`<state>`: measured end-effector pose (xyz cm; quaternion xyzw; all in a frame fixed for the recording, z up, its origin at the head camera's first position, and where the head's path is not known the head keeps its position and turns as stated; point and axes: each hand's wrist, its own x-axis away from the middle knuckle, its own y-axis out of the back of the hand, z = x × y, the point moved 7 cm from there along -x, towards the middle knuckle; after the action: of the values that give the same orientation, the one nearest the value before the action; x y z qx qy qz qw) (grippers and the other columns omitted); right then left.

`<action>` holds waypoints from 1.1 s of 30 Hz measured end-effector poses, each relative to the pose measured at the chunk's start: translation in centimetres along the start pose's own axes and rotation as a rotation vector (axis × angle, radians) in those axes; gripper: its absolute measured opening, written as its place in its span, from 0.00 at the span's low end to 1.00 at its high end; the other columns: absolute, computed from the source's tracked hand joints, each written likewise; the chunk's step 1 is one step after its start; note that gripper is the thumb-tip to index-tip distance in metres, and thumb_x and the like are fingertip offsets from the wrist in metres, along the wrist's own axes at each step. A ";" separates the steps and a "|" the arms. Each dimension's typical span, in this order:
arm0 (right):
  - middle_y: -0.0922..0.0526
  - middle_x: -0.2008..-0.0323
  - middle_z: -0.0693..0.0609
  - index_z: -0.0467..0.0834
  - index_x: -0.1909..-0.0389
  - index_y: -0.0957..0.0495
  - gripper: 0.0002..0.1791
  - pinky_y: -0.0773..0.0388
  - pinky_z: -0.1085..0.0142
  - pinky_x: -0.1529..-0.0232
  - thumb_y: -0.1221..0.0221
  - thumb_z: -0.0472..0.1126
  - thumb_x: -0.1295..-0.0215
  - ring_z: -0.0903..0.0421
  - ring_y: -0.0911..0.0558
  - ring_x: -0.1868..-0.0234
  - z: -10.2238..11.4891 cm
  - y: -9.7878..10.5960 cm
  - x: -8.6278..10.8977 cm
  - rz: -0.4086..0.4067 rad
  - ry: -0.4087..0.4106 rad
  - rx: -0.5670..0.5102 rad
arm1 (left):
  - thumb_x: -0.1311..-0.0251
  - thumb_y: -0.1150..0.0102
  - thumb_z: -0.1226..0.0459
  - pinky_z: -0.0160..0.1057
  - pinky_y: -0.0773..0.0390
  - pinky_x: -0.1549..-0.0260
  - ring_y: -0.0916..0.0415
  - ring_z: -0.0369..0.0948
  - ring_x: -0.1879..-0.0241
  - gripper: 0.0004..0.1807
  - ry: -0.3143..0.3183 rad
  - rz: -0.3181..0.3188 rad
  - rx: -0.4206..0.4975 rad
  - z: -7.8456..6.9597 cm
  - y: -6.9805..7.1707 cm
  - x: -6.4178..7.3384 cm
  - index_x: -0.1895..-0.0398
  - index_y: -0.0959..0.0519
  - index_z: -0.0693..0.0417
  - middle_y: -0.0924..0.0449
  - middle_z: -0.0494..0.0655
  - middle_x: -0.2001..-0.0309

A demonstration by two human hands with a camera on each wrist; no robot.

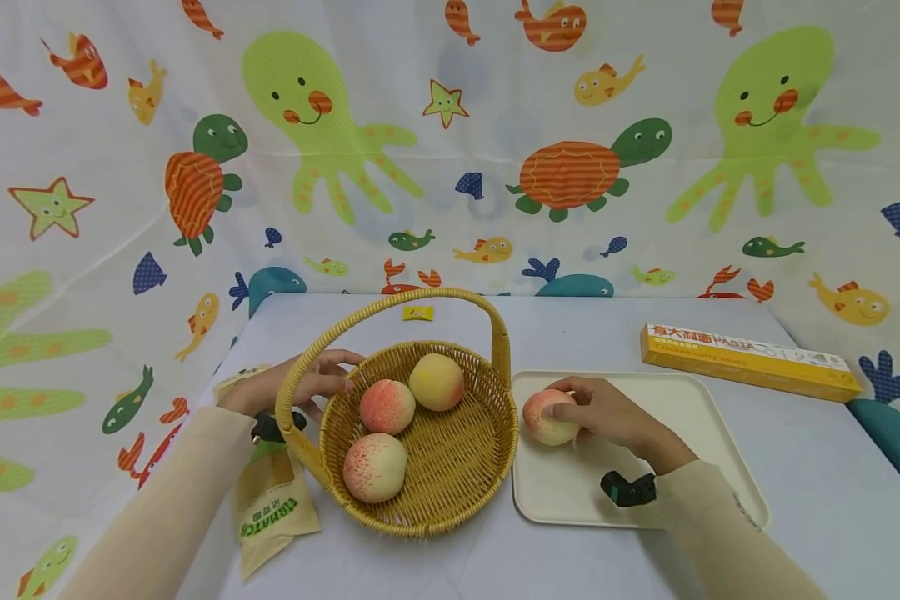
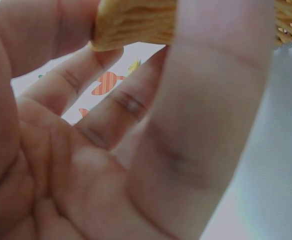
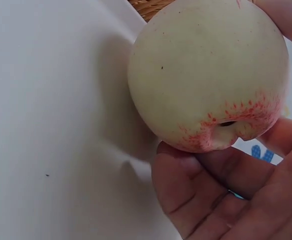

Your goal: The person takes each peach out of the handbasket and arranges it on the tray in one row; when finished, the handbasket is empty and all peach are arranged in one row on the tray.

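Note:
My right hand (image 1: 606, 415) grips a pink and cream peach (image 1: 544, 418) at the left end of a cream tray (image 1: 690, 492). In the right wrist view, the fingers and thumb hold that peach (image 3: 201, 75) from its sides, with its stem hollow showing. Whether the peach touches the tray I cannot tell. To the left stands a wicker basket (image 1: 457, 467) with a tall arched handle. Three peaches lie in its left and back part: a pink one (image 1: 387, 407), a yellow one (image 1: 437, 382) and a speckled one (image 1: 375, 467). My left hand (image 1: 317, 383) holds the basket's left rim.
A tan FIRMATCH packet (image 1: 273, 500) lies under my left forearm, left of the basket. Behind the tray is a yellow pasta box (image 1: 750, 362). A small yellow packet (image 1: 417, 313) lies behind the basket. A sea-creature curtain (image 1: 450, 167) hangs at the back and sides.

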<state>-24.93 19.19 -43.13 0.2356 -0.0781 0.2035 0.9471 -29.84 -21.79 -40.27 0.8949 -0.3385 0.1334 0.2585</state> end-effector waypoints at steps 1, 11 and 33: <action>0.18 0.61 0.48 0.42 0.38 0.20 0.24 0.20 0.62 0.64 0.34 0.50 0.30 0.51 0.23 0.60 -0.1 0.0 0.0 -0.001 -0.001 -0.001 | 0.23 0.46 0.59 0.49 0.12 0.58 0.22 0.52 0.41 0.33 0.001 0.001 0.001 0.0 0.0 0.0 0.20 0.41 0.56 0.24 0.63 0.35; 0.16 0.50 0.46 0.43 0.34 0.23 0.28 0.21 0.60 0.55 0.34 0.51 0.30 0.49 0.21 0.53 -0.6 0.0 -0.3 -0.038 0.012 0.020 | 0.23 0.45 0.58 0.48 0.12 0.58 0.21 0.51 0.42 0.33 0.000 -0.003 0.006 -0.1 -0.1 0.0 0.20 0.40 0.55 0.24 0.63 0.35; 0.17 0.45 0.48 0.44 0.36 0.23 0.30 0.25 0.57 0.46 0.31 0.43 0.40 0.49 0.21 0.48 -0.6 -1.1 0.4 -0.057 0.091 -0.006 | 0.23 0.48 0.66 0.52 0.11 0.66 0.17 0.58 0.45 0.32 -0.041 0.007 0.060 -0.3 -0.3 -0.9 0.20 0.41 0.63 0.21 0.65 0.38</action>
<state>-24.10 18.76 -44.01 0.2253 -0.0290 0.1870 0.9558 -30.35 -20.99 -40.53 0.9036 -0.3425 0.1262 0.2240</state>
